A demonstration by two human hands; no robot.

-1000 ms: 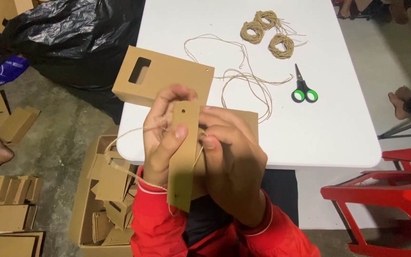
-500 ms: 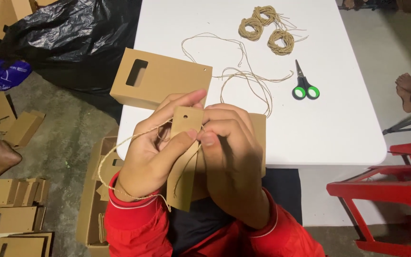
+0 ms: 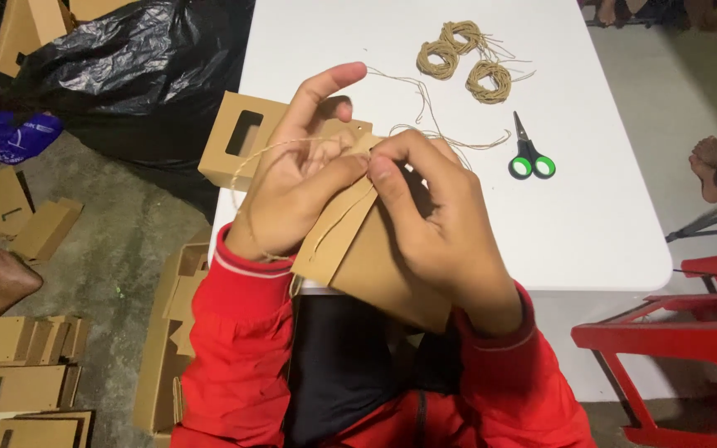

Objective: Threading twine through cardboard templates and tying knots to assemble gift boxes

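Observation:
Both my hands hold a flat brown cardboard piece (image 3: 375, 265) over my lap at the near edge of the white table (image 3: 607, 207). My left hand (image 3: 296, 178) grips its upper left side, with the index finger raised. My right hand (image 3: 437, 220) pinches the top corner, where a thin jute string (image 3: 251, 162) loops out to the left. Both sleeves are red. A folded cardboard box with a rectangular window (image 3: 238, 137) lies on the table just behind my left hand.
Coils of jute twine (image 3: 466, 62) lie at the table's far side, green-handled scissors (image 3: 529, 158) to the right. A black plastic bag (image 3: 126, 66) and cardboard boxes (image 3: 18, 382) sit on the floor at left. A red stool (image 3: 682, 332) stands right. Other people's feet (image 3: 711, 166) show at both edges.
My hands have lifted the cardboard piece higher and tilted it. My left index finger has stretched out, and the string loop has moved up to the left of my hand.

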